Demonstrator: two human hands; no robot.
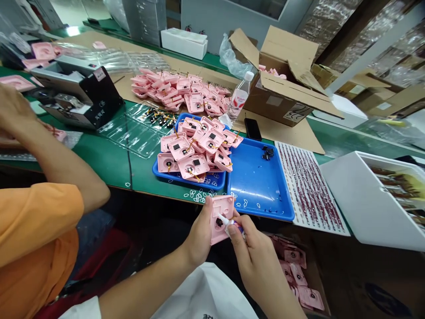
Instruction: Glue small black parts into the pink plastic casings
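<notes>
Shell of pink plastic (219, 235), up in mid-air just in front of worktop (142, 173) edge, over lap (209, 288). Clamped along one side in L hand (200, 235); R hand (249, 241) closed round small tube (234, 225), white nozzle (223, 218) aimed at black part (219, 223) inside. Hands close together; touching or not, can't tell.

Main risk, prob.: overdose. Squeeze a bit too hard and poss. flood black part, esp. w/ nozzle so near; contents not visible, so flow hard to judge. Next: nozzle slip, b/c of no firm rest, hence smear or scratch. Also poss. drop into lap, b/c only L hand as support.

Further out: white rings (196, 195) loose by worktop edge, easy to sweep off. Left blue tray (212, 184) heaped w/ similar shells (183, 167) above rim, poss. slide if nudged; thin orange strips (191, 143) poking out, likely to snag. Farther: water bottle (239, 97) near phone (253, 129), spill risk if knocked. Far L: co-worker's orange sleeve (40, 208), well apart, so bump less likely.
</notes>
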